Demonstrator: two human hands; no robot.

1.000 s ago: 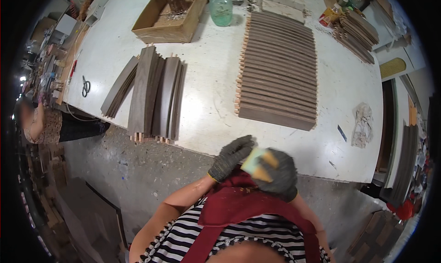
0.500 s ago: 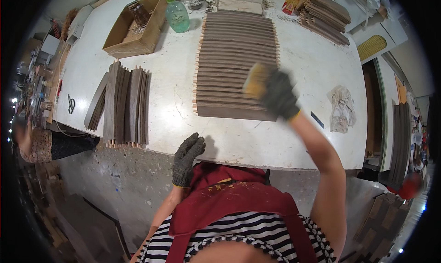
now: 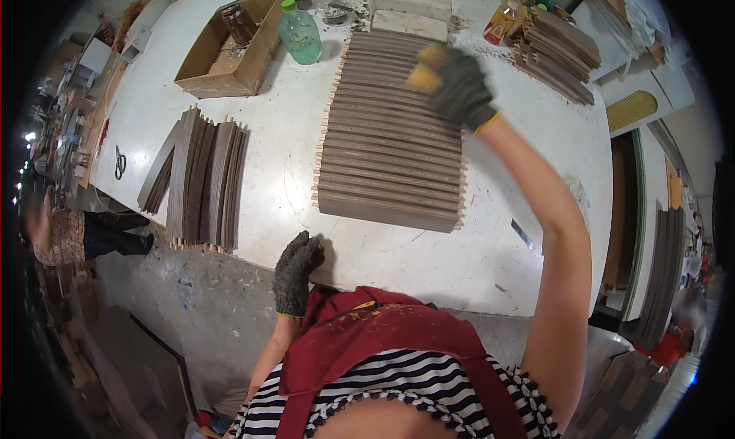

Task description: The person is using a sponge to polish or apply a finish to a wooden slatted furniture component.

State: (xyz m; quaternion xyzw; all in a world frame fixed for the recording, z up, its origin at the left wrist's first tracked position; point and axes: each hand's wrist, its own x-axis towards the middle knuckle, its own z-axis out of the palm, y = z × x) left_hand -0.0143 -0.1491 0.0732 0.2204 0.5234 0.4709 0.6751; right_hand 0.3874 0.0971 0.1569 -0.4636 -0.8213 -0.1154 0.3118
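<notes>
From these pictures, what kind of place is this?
Probably a woodworking workshop: dark wooden slats laid in a row on a dusty white worktable, more slats stacked on edge, and a gloved right hand holding a yellow sponge.

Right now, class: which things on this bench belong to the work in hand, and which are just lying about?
In use:
right hand, gloved, holding a yellow sponge
row of dark wooden slats under it
left hand at the table edge

Lying about:
cardboard box
green bottle
scissors
side slat stack
</notes>
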